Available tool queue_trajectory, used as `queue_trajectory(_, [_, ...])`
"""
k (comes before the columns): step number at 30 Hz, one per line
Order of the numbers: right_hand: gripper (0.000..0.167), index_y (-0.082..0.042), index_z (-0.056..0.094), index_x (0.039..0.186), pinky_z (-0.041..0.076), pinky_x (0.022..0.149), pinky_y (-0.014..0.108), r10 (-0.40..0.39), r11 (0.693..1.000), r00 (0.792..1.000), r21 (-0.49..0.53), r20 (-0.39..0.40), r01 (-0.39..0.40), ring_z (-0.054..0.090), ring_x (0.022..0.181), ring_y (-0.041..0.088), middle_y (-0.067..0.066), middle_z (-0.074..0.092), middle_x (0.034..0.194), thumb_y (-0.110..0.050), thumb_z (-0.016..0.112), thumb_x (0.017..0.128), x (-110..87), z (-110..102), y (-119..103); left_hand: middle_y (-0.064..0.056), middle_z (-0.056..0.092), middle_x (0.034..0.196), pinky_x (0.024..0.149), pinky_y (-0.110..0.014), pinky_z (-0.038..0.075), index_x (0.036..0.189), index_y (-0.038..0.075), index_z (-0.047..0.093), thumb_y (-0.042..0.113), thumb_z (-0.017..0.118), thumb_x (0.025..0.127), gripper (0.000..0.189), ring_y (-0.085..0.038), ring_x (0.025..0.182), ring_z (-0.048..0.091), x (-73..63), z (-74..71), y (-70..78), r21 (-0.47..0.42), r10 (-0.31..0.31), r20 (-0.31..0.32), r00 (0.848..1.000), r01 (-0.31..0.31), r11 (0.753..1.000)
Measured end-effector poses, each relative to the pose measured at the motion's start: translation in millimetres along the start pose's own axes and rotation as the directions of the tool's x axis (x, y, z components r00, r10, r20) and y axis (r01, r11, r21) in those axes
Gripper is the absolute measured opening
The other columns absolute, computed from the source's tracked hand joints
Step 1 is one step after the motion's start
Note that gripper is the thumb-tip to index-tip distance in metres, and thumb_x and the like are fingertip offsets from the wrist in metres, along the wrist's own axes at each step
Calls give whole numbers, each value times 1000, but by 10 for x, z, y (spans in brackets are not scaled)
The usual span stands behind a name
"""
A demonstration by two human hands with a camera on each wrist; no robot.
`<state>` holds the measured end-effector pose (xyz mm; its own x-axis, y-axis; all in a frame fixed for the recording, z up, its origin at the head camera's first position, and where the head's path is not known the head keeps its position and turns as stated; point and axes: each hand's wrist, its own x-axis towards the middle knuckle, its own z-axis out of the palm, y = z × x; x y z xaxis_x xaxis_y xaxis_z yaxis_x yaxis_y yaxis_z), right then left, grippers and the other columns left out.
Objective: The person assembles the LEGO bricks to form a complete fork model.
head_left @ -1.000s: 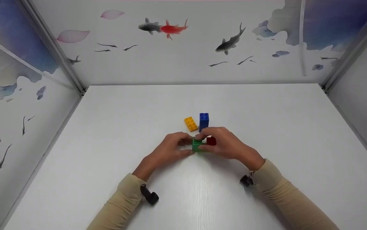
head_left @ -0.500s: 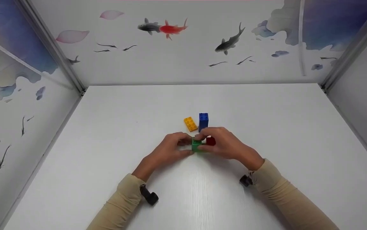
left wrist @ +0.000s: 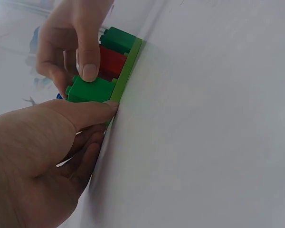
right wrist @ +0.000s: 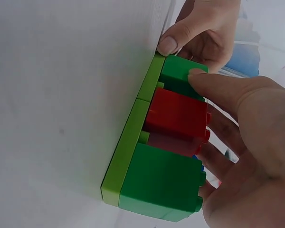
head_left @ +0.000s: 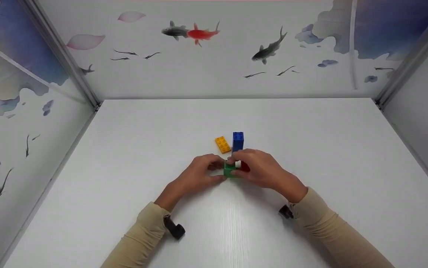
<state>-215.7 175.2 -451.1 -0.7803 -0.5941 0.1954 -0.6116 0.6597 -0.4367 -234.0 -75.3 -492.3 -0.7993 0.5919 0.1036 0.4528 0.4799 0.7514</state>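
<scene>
Two light green plates, a longer plate and a shorter plate, lie end to end on the table. A green brick stands at the left end, a red brick in the middle and another green brick at the right end, with gaps between them. My left hand grips the left end of the plates between thumb and fingers. With thumb and fingertips, my right hand pinches the left green brick from above; its palm hides the right end in the head view.
Just beyond the hands, a yellow brick lies flat and a tall blue block stands upright. The white table is bounded by walls printed with fish.
My right hand has turned slightly and covers more of the red brick, its fingers still on the green brick. The left hand and the loose bricks have stayed put.
</scene>
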Motion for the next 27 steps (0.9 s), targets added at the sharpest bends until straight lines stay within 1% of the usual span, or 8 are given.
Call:
queue_trajectory(2, [22, -19, 75, 116, 58, 83, 33, -9, 1000, 1000, -15, -4, 9, 65, 90, 17, -3, 79, 112, -21, 84, 97, -5, -2, -8, 1, 74, 127, 107, -33, 59, 132, 15, 72, 16, 82, 98, 36, -14, 117, 70, -1, 0, 2, 1, 2, -2, 1000, -2, 1000])
queue_trajectory(7, [22, -19, 73, 116, 58, 81, 31, -7, 1000, 1000, -6, 1, 7, 65, 87, 16, -5, 79, 109, -20, 84, 96, -9, -5, -9, 0, 74, 126, 106, -34, 59, 131, 14, 72, 16, 82, 97, 35, -15, 116, 70, 5, 14, 8, 5, 4, -7, 1000, -4, 1000])
queue_trajectory(13, [25, -19, 72, 115, 63, 86, 38, -54, 994, 997, -101, -47, 49, 70, 83, 15, 0, 81, 107, -19, 86, 95, -26, 19, -70, 1, 74, 125, 105, -33, 59, 131, 16, 72, 16, 83, 97, 35, -14, 114, 70, 9, 19, 5, 13, 10, -14, 1000, -10, 1000])
queue_trajectory(15, [25, -19, 72, 115, 63, 87, 39, -72, 991, 996, -116, -58, 65, 70, 81, 15, 0, 81, 106, -19, 86, 94, -30, 32, -71, 2, 73, 125, 106, -32, 59, 131, 17, 72, 17, 83, 97, 35, -13, 114, 70, 8, 17, 3, 8, 8, -12, 1000, -8, 1000])
queue_trajectory(19, [25, -18, 72, 115, 61, 82, 36, -81, 993, 995, -93, -59, 75, 67, 80, 13, -2, 79, 105, -19, 86, 95, -33, 39, -34, 2, 73, 125, 106, -32, 60, 130, 17, 72, 18, 83, 97, 35, -14, 116, 71, 7, 13, -4, -7, 14, -13, 1000, -14, 1000])
queue_trajectory(22, [25, -19, 72, 117, 59, 78, 32, -74, 995, 996, -68, -45, 71, 65, 81, 12, -3, 79, 104, -20, 85, 96, -33, 31, 0, 2, 74, 125, 106, -33, 60, 130, 17, 72, 18, 83, 97, 34, -14, 116, 71, 7, 16, 1, -7, 15, -11, 1000, -15, 1000])
queue_trajectory(24, [24, -19, 72, 118, 58, 78, 32, -68, 997, 997, -49, -32, 66, 64, 81, 12, -3, 79, 104, -21, 84, 97, -31, 21, 24, 2, 74, 125, 106, -32, 59, 130, 16, 72, 19, 83, 97, 34, -14, 116, 71, 12, 19, 10, -3, 11, -10, 1000, -11, 1000])
queue_trajectory(27, [26, -21, 73, 121, 58, 83, 35, -50, 999, 999, -20, -8, 50, 64, 85, 13, -4, 80, 107, -23, 84, 97, -37, -10, 53, 1, 74, 125, 106, -32, 59, 130, 16, 72, 19, 83, 98, 34, -14, 116, 70, 18, 30, 18, 2, 1, -5, 1000, -1, 1000])
